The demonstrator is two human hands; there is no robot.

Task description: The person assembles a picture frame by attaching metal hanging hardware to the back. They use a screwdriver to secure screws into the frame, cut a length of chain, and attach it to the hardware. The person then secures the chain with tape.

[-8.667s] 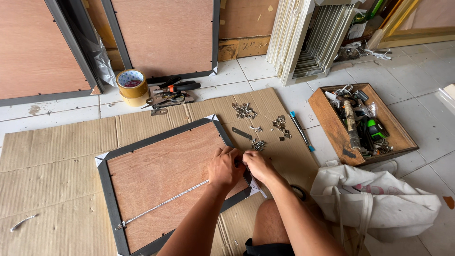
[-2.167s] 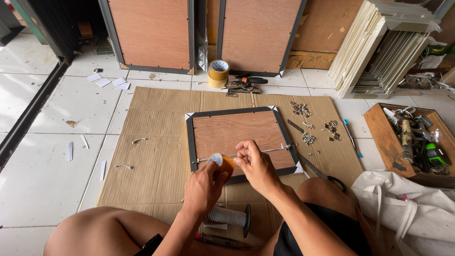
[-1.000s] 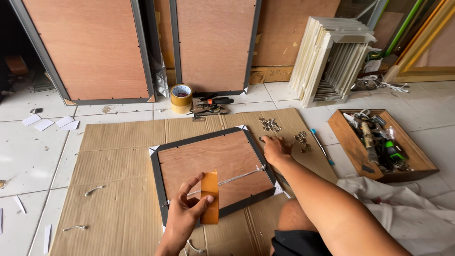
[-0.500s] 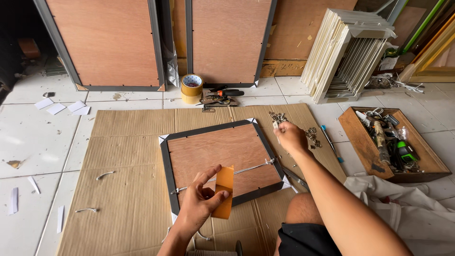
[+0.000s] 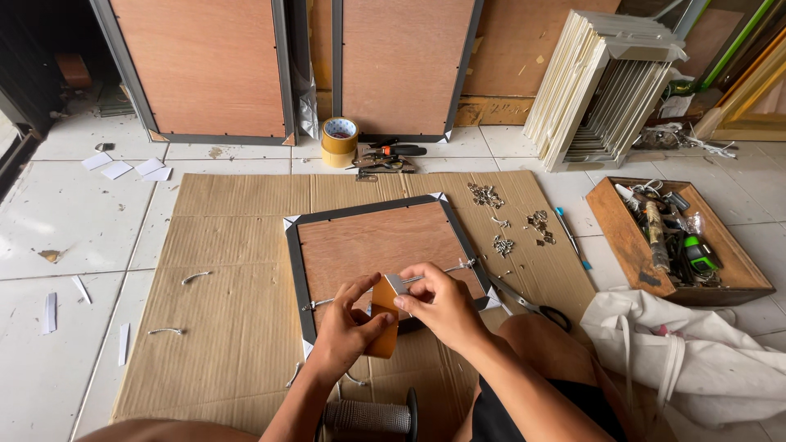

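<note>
A picture frame (image 5: 372,241) lies face down on a cardboard sheet (image 5: 237,270), brown backing up, with a wire strung across its back. Over the frame's near edge my left hand (image 5: 348,327) holds a small orange card (image 5: 383,327) upright. My right hand (image 5: 442,303) meets it from the right, its fingertips pinching a small grey piece at the card's top edge. Both hands are closed on the card together.
A tape roll (image 5: 339,141) and pliers (image 5: 389,157) lie beyond the cardboard. Small metal hardware (image 5: 503,221) is scattered right of the frame. A wooden tool box (image 5: 679,241) and white cloth (image 5: 696,352) sit at right. A wire spool (image 5: 368,416) lies near my legs. Larger frames lean on the wall.
My right hand has come back from the scattered hardware to the orange card in my left hand. The view has shifted slightly.
</note>
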